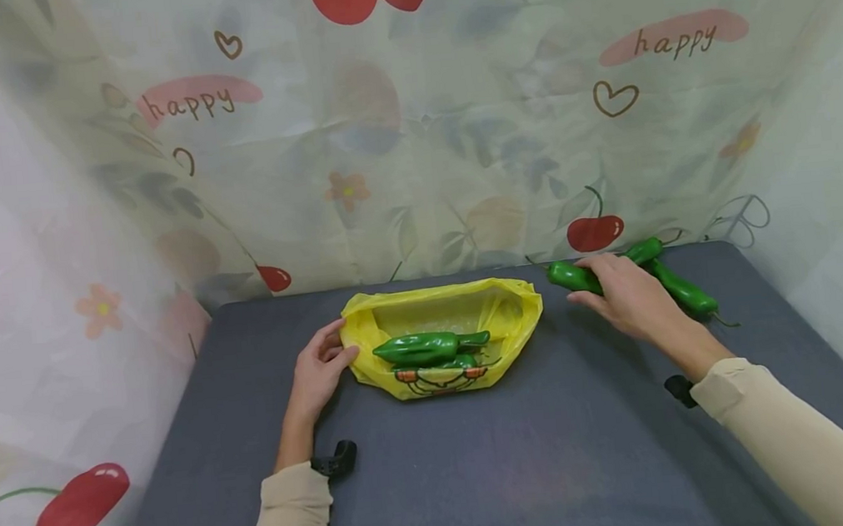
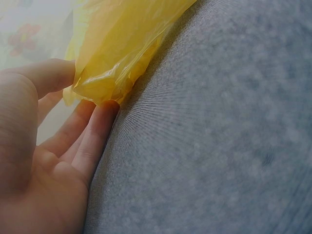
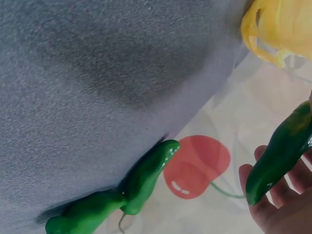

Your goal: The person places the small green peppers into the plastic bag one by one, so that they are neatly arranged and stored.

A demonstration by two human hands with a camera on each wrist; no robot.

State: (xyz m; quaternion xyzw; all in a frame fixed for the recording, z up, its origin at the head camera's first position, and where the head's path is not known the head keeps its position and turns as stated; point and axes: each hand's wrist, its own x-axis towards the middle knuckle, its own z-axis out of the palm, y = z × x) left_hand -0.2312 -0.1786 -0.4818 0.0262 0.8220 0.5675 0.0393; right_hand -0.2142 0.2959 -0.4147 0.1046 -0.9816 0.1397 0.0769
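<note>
A printed cloth [image 1: 451, 85] is filling the upper half of the head view, and a dark grey desk [image 1: 499, 465] is spreading below it. At the centre, a yellow bag [image 1: 515, 345] is lying with its mouth gaping. Right of centre, the right hand [image 1: 623, 291] is grasping a green pepper [image 1: 572, 277] near the desk's far edge; the left hand [image 1: 320, 372] is pinching the bag's left side between thumb and fingers. At far right, a loose pepper [image 1: 683, 288] is touching another loose pepper [image 1: 644, 251]. Inside the bag, an upper pepper [image 1: 417, 348] is partly hiding a lower pepper [image 1: 460, 361]. Seemingly, the person is working at bagging peppers. The next move is probably calling for carrying the grasped one left over the mouth and releasing it while the left hand is steadying the rim.
</note>
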